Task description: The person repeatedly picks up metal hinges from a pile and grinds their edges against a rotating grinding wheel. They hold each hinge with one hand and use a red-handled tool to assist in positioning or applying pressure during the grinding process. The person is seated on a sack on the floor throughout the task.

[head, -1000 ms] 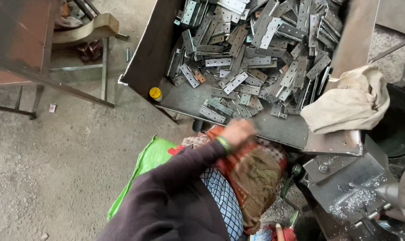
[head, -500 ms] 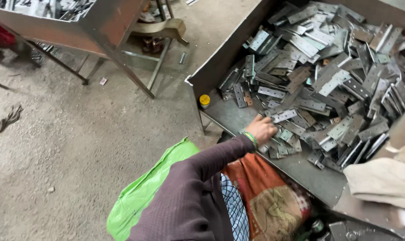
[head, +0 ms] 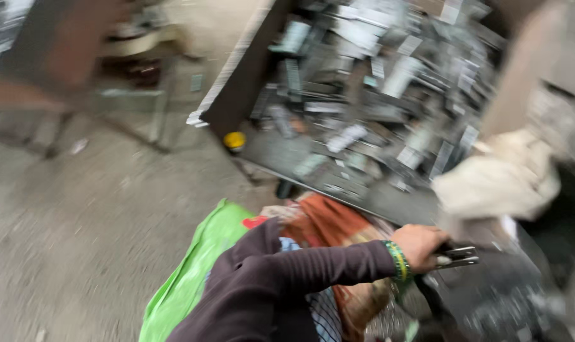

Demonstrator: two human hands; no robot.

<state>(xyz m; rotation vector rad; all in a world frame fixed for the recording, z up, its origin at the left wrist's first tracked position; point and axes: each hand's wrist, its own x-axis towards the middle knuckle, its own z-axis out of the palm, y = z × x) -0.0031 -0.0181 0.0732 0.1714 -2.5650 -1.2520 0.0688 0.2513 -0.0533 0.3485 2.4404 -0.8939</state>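
Metal strips (head: 458, 257), thin and grey, were gripped in the left hand (head: 420, 246), which was clenched around one end of them so that the free ends projected to the right, past the fingers. The hand was held low at the near right of the view, over a dark machine bed (head: 490, 297), just beyond the near edge of the big steel tray (head: 388, 202). A green and yellow bangle (head: 398, 261) was worn at the wrist, below a dark ribbed sleeve (head: 300, 269). The right hand was not shown, so its grip could not be told.

Inside the tray a loose heap of similar flat pieces (head: 388, 82) was spread, blurred by the swing of the camera, with a small yellow cap (head: 235, 140) at its near left corner. A crumpled pale cloth (head: 496, 180) was draped over the tray's right rim, just above the hand. A green sack (head: 192, 272) and patterned orange fabric (head: 328, 225) were seen below the arm.

Several risks could be judged from this. Only one end of the strips was held, so one could be let slip from the bundle and dropped onto the machine bed or the concrete floor (head: 78, 221). Bare skin was pressed against cut metal edges, and a nick could be caused by a tighter squeeze or a sliding piece. The cloth was close enough to be snagged by the projecting ends. With the view so smeared, how many strips were held could not be made out.
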